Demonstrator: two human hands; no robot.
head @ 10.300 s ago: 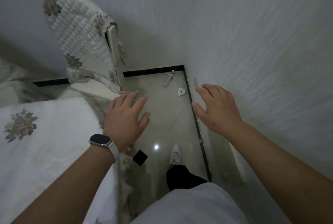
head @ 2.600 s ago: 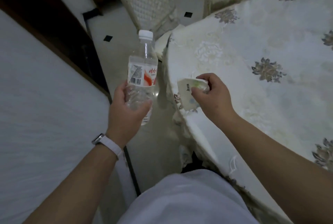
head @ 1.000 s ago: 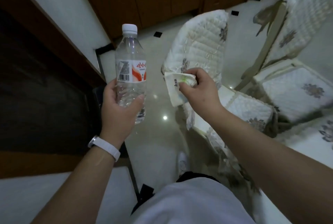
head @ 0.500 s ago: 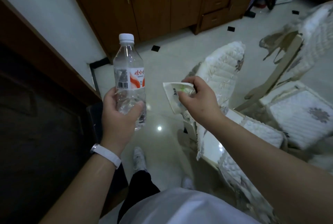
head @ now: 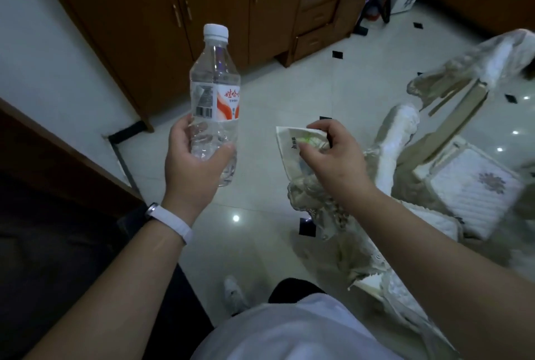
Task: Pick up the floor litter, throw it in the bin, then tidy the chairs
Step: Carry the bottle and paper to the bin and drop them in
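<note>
Two hands raised | left hand [head: 193, 162] grips bottle [head: 215, 105] (upright) | right hand [head: 335, 157] pinches wrapper [head: 292, 145]

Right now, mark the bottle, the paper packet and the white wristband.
plastic bottle [head: 215, 102], head view, on its label.
paper packet [head: 289, 139], head view, on the flat part beside its printed text.
white wristband [head: 173, 222], head view, on the middle of the strap.
</note>
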